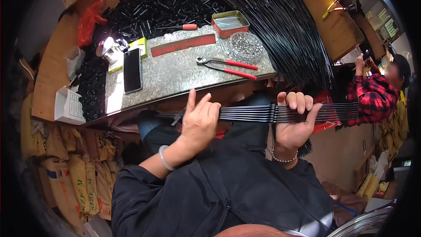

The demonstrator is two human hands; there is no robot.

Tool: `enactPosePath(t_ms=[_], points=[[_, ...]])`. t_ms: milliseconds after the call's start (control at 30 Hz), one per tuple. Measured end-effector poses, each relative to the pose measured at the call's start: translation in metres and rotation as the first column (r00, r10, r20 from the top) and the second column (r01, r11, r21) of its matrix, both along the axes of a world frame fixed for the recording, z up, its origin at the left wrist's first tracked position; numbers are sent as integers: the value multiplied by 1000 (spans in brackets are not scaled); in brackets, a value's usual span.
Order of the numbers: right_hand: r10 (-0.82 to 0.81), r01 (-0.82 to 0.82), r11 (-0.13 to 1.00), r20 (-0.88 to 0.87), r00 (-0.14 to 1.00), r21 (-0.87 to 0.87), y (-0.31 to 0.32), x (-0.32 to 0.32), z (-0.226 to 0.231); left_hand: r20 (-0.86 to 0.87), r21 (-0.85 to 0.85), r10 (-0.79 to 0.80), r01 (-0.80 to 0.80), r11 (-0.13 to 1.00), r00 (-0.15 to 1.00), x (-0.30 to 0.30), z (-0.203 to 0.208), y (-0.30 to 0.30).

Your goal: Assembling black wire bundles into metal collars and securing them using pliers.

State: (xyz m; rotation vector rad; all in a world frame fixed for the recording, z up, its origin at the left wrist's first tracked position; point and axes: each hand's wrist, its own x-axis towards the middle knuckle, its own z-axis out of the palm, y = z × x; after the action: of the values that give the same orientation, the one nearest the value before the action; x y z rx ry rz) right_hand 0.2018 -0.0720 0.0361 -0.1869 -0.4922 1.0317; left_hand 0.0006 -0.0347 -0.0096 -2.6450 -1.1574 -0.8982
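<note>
Your right hand [293, 120] is closed in a firm grip around a flat bundle of thin black rods [263, 113], held level above your lap, below the stone surface [175, 72]; your left hand [199, 120] pinches the bundle's left end, index finger raised

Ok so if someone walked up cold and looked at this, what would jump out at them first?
Probably the bundle of thin black rods held level across the person's lap, the right hand closed around it and the left hand working at its left end. Next, the big fan of black rods spread over the bench's far right, beside a heap of small black tubes. Red-handled pliers lie on the speckled slab.
</note>
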Motion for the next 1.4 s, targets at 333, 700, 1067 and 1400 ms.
enactPosePath(t_ms=[333, 700, 1067, 1400], points=[[-491, 175, 837, 853, -178, 518, 4, -70, 23, -726, 14, -62, 105, 994, 685, -44, 164, 19], [400, -359, 903, 770, 496, -238, 59, -73, -95, -466, -145, -135, 75, 987, 874, -20, 117, 1], [636, -413, 769, 651, 416, -487, 15, -85, -152, 747, -443, -175, 677, 588, 641, -35, 76, 45], [759, -508, 643, 392, 519, -573, 65, -71, -109, 531, -569, -447, 694, 442, 720, -30, 102, 20]])
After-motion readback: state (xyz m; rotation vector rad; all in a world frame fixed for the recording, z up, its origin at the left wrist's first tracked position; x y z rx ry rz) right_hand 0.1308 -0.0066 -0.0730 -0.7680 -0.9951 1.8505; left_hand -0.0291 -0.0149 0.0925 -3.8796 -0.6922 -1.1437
